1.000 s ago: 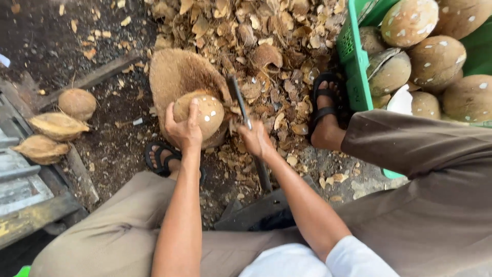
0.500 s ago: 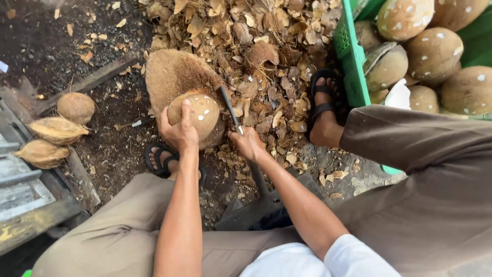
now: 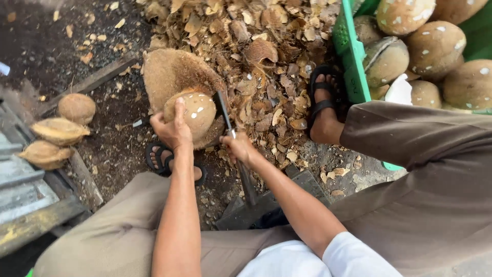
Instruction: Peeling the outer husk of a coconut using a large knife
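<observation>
My left hand [image 3: 173,129] grips a brown coconut [image 3: 197,110] with pale spots, its torn husk [image 3: 171,77] still hanging behind it. My right hand [image 3: 240,147] is closed around an upright metal blade [image 3: 225,115] fixed to a base near my knees, right beside the coconut. The blade's edge sits against the coconut's right side. Both forearms reach forward between my legs.
A heap of dry husk pieces [image 3: 256,46] covers the ground ahead. A green crate [image 3: 351,56] of peeled coconuts stands at the right by my sandalled foot [image 3: 323,110]. A small coconut [image 3: 77,107] and husk shells [image 3: 59,131] lie left, beside wooden boards [image 3: 31,205].
The coconut has shifted slightly in my left hand against the blade; my right hand stays on the blade. The view has drifted a little.
</observation>
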